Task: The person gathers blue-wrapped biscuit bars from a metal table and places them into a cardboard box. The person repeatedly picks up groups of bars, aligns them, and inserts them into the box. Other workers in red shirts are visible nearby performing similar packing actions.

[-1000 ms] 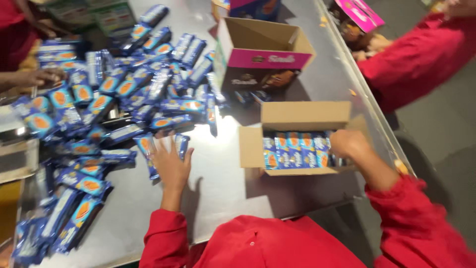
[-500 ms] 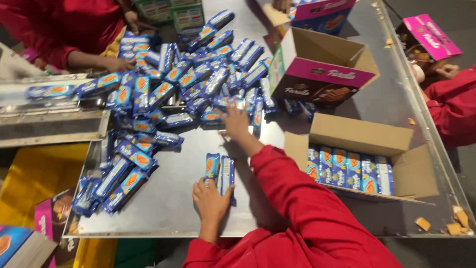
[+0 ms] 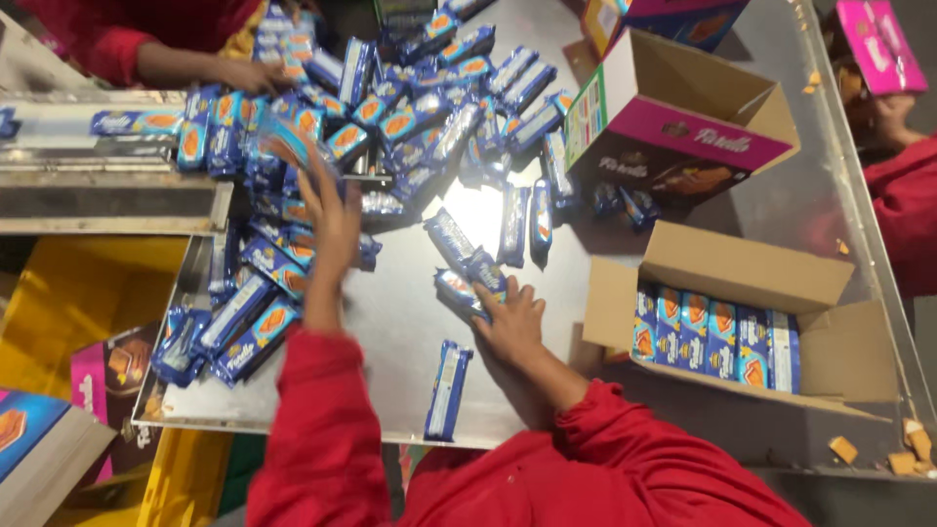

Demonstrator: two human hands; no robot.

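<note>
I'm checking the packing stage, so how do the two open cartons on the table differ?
The brown carton lies open with a row of blue biscuit packs inside; the pink-banded carton looks empty. The brown one is plain outside, the other printed in colour. Both sit open on the metal table.

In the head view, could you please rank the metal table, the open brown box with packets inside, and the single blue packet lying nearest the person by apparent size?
1. Metal table, by far the largest.
2. Open brown box.
3. Single blue packet, the smallest.
</note>
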